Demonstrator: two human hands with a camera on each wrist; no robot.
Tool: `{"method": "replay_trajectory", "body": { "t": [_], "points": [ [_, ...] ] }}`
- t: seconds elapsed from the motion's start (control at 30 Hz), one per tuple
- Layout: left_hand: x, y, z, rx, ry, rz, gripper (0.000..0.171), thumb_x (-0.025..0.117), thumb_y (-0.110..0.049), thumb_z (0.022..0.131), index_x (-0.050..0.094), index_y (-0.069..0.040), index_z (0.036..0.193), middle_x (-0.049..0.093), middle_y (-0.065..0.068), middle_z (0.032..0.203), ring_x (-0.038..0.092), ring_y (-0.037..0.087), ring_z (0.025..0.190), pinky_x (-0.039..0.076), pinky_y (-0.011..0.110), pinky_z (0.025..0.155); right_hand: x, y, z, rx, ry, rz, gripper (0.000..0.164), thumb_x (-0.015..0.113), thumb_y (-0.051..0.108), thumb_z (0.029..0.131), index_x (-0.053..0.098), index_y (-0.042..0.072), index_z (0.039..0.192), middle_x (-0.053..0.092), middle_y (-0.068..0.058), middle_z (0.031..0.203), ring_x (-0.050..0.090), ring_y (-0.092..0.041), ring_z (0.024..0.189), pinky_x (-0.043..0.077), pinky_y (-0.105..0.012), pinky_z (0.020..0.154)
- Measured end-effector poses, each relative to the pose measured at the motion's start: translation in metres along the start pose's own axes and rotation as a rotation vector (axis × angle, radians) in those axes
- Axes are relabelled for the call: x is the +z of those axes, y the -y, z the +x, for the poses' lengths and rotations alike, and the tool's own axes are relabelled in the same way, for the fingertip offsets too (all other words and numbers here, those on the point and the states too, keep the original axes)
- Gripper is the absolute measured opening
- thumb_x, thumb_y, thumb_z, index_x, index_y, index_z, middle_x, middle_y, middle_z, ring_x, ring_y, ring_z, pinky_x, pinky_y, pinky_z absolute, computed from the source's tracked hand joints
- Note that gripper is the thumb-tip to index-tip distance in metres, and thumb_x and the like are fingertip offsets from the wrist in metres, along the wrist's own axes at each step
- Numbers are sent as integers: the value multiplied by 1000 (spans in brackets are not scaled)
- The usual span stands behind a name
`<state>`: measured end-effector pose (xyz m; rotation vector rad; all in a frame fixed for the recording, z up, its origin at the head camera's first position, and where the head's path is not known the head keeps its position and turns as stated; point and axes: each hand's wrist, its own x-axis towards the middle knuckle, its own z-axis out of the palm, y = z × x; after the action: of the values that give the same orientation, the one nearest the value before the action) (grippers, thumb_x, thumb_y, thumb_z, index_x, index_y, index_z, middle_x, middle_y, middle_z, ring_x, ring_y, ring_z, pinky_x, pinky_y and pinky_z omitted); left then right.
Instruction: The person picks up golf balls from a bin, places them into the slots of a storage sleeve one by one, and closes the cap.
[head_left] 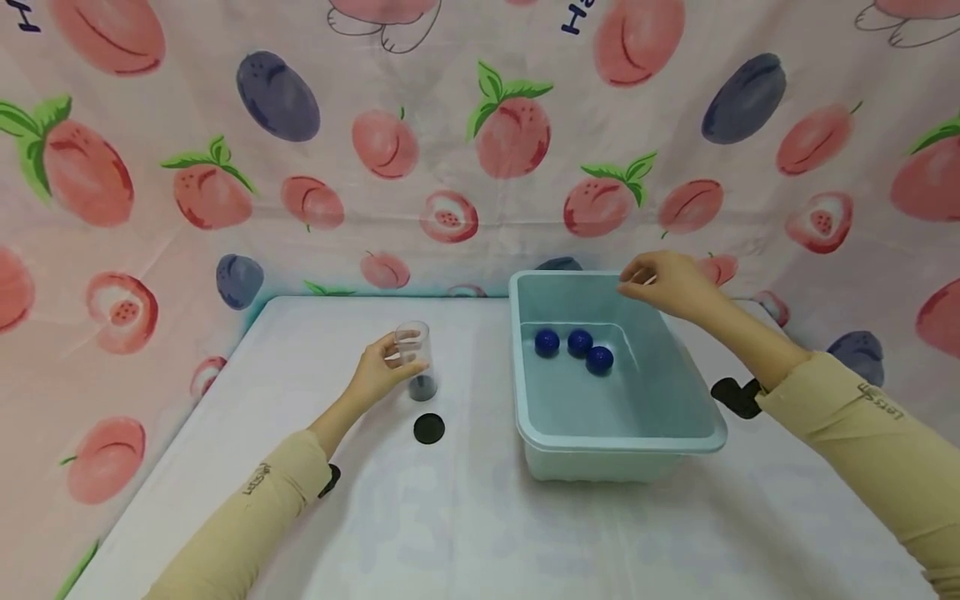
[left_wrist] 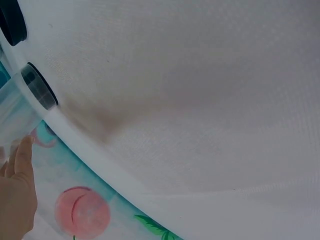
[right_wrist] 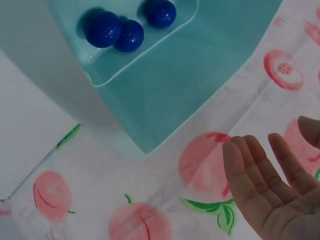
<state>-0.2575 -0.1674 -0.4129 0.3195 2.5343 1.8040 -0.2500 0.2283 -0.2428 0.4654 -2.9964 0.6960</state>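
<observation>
My left hand (head_left: 381, 371) grips a clear plastic cylinder (head_left: 413, 340) with its thumb in front and fingers behind. The cylinder stands upright, with its mouth uncovered and a dark bottom. In the left wrist view, the fingers lie along the clear cylinder (left_wrist: 17, 105). Just in front of it on the table is a round black lid (head_left: 429, 428). My right hand (head_left: 666, 283) hovers over the far right rim of a pale green plastic bin (head_left: 622, 444), fingers loosely bent and holding nothing. Several dark blue balls (head_left: 600, 360) lie together on the bin's floor.
The white table (head_left: 420, 517) ends at the back against a hanging cloth (head_left: 450, 108) printed with peaches and plums. The bin's raised walls stand right of the cylinder. A black strap piece (head_left: 738, 397) shows at the right sleeve.
</observation>
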Motion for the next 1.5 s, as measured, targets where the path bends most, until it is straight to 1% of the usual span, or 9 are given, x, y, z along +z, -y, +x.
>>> {"method": "replay_trajectory", "body": {
  "t": [0.13, 0.2, 0.3, 0.43, 0.53, 0.83, 1.1, 1.23, 1.5],
  "points": [
    [0, 0, -1, 0, 0, -1, 52, 72, -9, 82, 52, -4, 130, 54, 23, 131, 56, 40, 118, 51, 39, 91, 3, 3, 9, 11, 62, 32, 32, 61, 19, 90, 62, -9, 106, 64, -30, 101, 64, -32, 79, 57, -41, 68],
    [-1, -1, -2, -2, -5, 2, 52, 72, -9, 82, 53, -5, 130, 55, 23, 131, 56, 39, 117, 52, 38, 91, 4, 5, 13, 24, 97, 60, 32, 61, 19, 90, 61, -9, 107, 64, -28, 98, 64, -29, 76, 58, -39, 66],
    [0, -1, -2, 6, -10, 5, 52, 72, -8, 81, 53, -4, 129, 55, 24, 129, 57, 39, 117, 52, 37, 90, 6, 7, 19, 52, 139, 88, 34, 60, 20, 91, 60, -9, 109, 64, -27, 100, 63, -30, 82, 58, -40, 68],
    [1, -1, -1, 13, -8, 1, 52, 72, -7, 81, 53, -4, 129, 55, 25, 129, 57, 39, 116, 52, 38, 91, 7, 8, 26, 103, 194, 111, 38, 57, 22, 93, 57, -9, 115, 60, -29, 111, 61, -40, 96, 58, -41, 72],
    [1, -1, 0, 1, -12, 4, 52, 72, -7, 81, 53, -4, 129, 56, 24, 129, 57, 39, 116, 52, 37, 90, 10, 7, 32, 140, 236, 134, 40, 55, 23, 94, 55, -9, 118, 57, -31, 119, 59, -43, 104, 57, -44, 76],
    [3, -2, 2, -6, -2, -12, 52, 72, -7, 81, 52, -5, 130, 55, 24, 130, 56, 40, 117, 52, 37, 91, 20, 2, 47, 217, 340, 144, 44, 53, 24, 95, 51, -8, 124, 50, -33, 126, 53, -46, 114, 54, -49, 82],
    [1, 1, -2, -36, -3, 13, 53, 73, -10, 81, 52, -7, 130, 54, 21, 132, 56, 37, 119, 51, 38, 92, 45, -14, 56, 306, 440, 234, 50, 49, 24, 96, 43, -9, 133, 43, -35, 133, 48, -47, 120, 53, -49, 87],
    [0, 1, -4, -31, -8, 21, 53, 73, -10, 81, 53, -7, 130, 55, 22, 131, 56, 38, 118, 52, 38, 91, 54, -24, 57, 339, 451, 256, 52, 49, 24, 97, 40, -9, 136, 42, -34, 134, 47, -47, 122, 52, -48, 89],
    [3, -1, 0, -6, -10, 9, 53, 72, -7, 82, 52, -4, 130, 55, 25, 129, 56, 40, 117, 53, 36, 89, 64, -33, 62, 431, 451, 257, 55, 51, 23, 95, 37, -11, 136, 43, -34, 131, 51, -45, 116, 52, -48, 89]
  ]
}}
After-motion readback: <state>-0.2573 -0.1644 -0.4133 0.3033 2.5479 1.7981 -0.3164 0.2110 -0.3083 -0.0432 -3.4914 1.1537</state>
